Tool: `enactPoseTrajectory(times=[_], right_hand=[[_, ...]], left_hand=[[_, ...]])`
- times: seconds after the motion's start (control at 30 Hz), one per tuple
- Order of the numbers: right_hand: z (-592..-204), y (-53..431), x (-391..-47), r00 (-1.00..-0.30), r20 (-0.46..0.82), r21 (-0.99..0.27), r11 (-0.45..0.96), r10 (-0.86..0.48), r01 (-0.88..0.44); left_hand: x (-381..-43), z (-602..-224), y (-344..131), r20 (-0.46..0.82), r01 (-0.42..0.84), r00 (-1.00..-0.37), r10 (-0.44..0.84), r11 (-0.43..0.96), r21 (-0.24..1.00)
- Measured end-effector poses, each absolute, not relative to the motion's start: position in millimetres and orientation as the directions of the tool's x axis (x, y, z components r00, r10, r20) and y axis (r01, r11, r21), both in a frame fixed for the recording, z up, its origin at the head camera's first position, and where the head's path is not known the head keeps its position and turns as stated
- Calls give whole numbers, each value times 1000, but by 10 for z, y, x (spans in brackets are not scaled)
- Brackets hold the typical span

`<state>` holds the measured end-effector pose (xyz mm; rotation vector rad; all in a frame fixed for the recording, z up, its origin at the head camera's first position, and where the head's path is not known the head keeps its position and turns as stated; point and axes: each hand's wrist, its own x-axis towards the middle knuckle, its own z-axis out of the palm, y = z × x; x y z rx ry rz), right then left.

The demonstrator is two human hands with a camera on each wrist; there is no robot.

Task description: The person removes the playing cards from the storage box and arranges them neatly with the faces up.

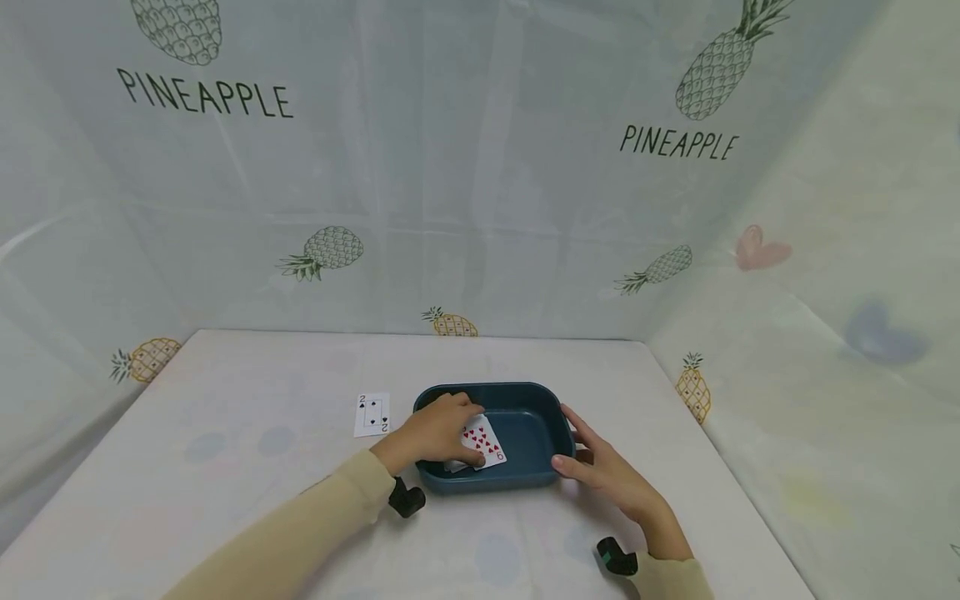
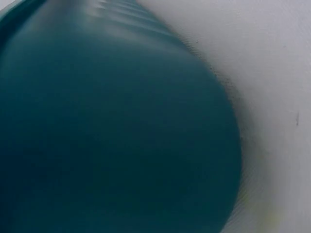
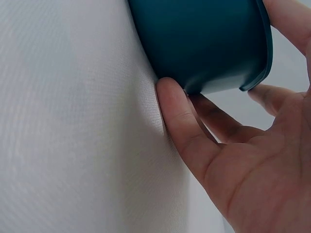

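Edges first: blue tray (image 1: 534,437) directly under left-hand fingers, near rim just this side of left thumb, far rim just past the other fingers. Room to move: tray floor running right from left fingertips as far as the right wall. Same wall up against right-hand fingers from outside. Table (image 1: 480,358) stretching beyond both sets of fingers, back edge well apart from them. Left hand (image 1: 438,429): reaching down inside tray, thumb and forefinger bent and spread apart, clamped across playing cards (image 1: 483,442); top one hearts, face up, corner of another showing below by the thumb. Remaining left fingertips hidden; left wrist view filled by tray wall and white cloth. Right hand (image 1: 603,473): thumb and fingers apart, gripping tray's right end; lowest finger down beside the cloth in right wrist view. Loose black two (image 1: 372,415) flat on table, left of left-hand fingers, near tray, not touching.
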<state>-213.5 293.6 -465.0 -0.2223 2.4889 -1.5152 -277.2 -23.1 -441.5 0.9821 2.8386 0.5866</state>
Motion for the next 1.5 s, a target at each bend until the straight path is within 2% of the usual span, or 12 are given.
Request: enactPoseTrajectory(times=[0.2, 0.7, 1.5], right_hand=[[-4644, 2934, -2135, -966, -106, -885, 465, -237, -16], [-4663, 2940, -2141, -962, -100, -893, 449, -254, -26], [-4647, 2935, -2137, -962, -104, -895, 446, -253, -21]], left_hand=[[-2777, -4444, -185, 26, 574, -801, 598, 755, 317], [-2809, -4448, -146, 8, 590, -788, 615, 752, 293], [-2849, -4453, -177, 60, 592, -763, 644, 659, 464]])
